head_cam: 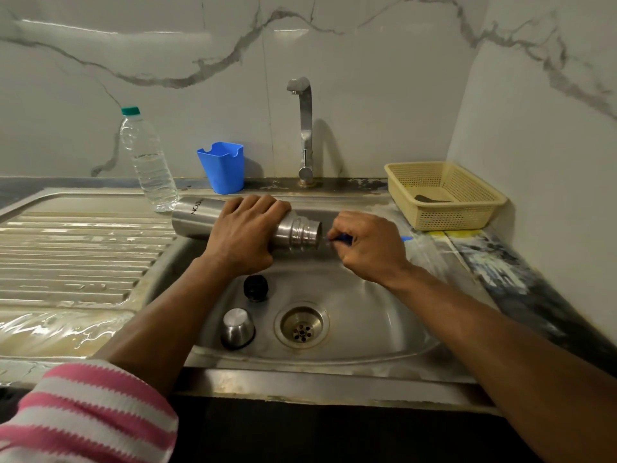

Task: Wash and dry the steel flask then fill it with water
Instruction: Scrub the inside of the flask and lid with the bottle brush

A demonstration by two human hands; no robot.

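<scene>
- The steel flask [213,218] lies sideways above the sink [367,315], uncapped, threaded mouth pointing right.
- The left hand [245,233] has its grip wrapped round the flask's shoulder.
- The right hand [367,243] pinches a blue brush handle [344,239] at the mouth.

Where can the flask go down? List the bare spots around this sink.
The ribbed drainboard left of the sink basin is bare, though wet, in front of the plastic bottle. The basin floor right of the drain is free. Left of the drain, the steel cup and black stopper crowd it. The beige basket fills the right corner.
</scene>
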